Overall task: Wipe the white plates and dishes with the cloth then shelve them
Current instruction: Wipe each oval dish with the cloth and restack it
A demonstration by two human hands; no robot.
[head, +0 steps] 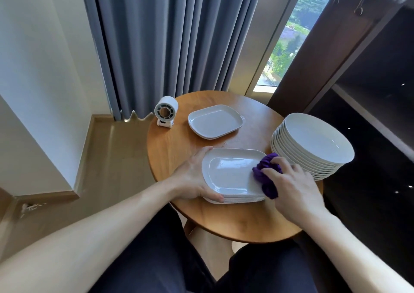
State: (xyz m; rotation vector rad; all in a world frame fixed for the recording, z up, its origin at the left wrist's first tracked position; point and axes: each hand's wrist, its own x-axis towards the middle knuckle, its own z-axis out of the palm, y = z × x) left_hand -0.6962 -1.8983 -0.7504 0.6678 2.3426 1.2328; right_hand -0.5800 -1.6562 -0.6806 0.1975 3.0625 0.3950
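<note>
White rectangular plates [233,174], white round dishes [313,145], a purple cloth [265,176], a warm brown wooden counter [174,142], grey-blue curtains [174,35], a white fan [165,110], dark trousers [145,259].

A stack of white rounded-rectangular ceramic plates [233,176] lies flat at the near middle of the round wooden table [235,221]. A bunched purple cloth [265,177] sits on the top plate's right end. A taller stack of white round deep dishes [313,140] stands at the table's right edge. A pair of white rectangular plates [215,121] lies nested at its far side.
</note>
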